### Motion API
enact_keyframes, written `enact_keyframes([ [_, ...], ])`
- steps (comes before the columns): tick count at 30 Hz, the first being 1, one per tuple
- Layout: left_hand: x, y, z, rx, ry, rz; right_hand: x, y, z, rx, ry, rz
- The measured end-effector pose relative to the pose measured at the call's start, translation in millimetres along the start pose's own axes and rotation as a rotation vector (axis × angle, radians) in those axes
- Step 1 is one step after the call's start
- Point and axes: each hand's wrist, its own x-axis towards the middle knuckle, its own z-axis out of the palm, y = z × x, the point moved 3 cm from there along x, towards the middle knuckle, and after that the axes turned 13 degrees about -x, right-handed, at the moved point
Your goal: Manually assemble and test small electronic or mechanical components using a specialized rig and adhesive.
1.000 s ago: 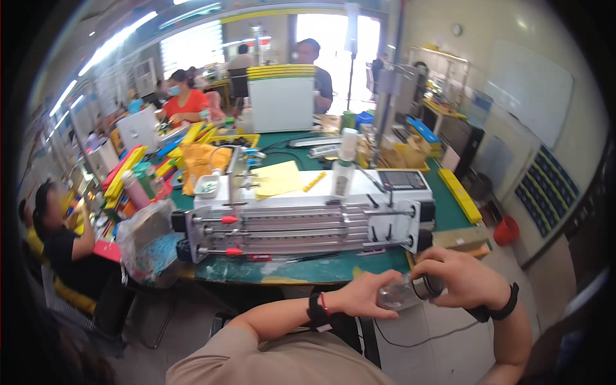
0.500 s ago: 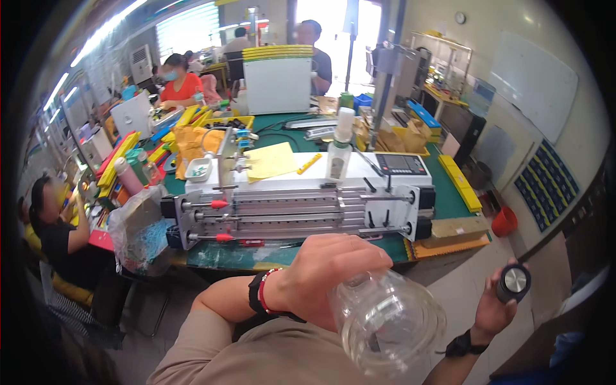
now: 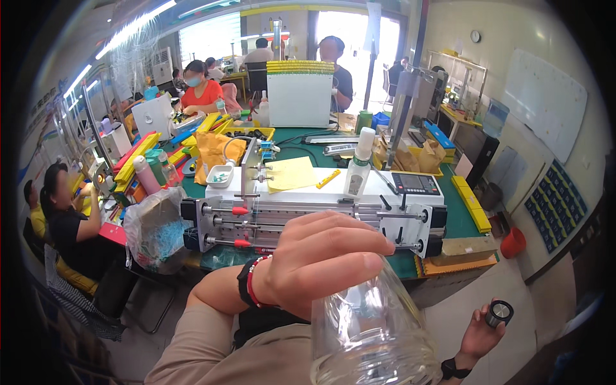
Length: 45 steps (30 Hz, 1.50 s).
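Head view, clear bottle (image 3: 366, 333), machine (image 3: 269, 221) partly hidden, red bucket (image 3: 513, 243).

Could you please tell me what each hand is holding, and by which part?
The left hand grips a clear glass container around the end farther from the camera; the right hand holds a black-and-silver lid by its side.
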Motion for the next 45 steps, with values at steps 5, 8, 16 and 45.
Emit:
enact_keyframes([
  [5, 9, 7, -10, 0.034, 0.005, 0.038, -4, 4, 2, 0.013, -0.007, 0.012],
  [8, 15, 9, -17, 0.071, -0.012, 0.083, -7, 8, -7, 0.008, 0.044, 0.017],
  [16, 33, 15, -29, 0.143, -0.059, 0.184, -7, 19, -12, 0.009, 0.068, 0.04],
  [45, 29, 21, -40, 0.124, -0.119, 0.144, -11, 33, 26, -0.177, 0.117, 0.096],
])
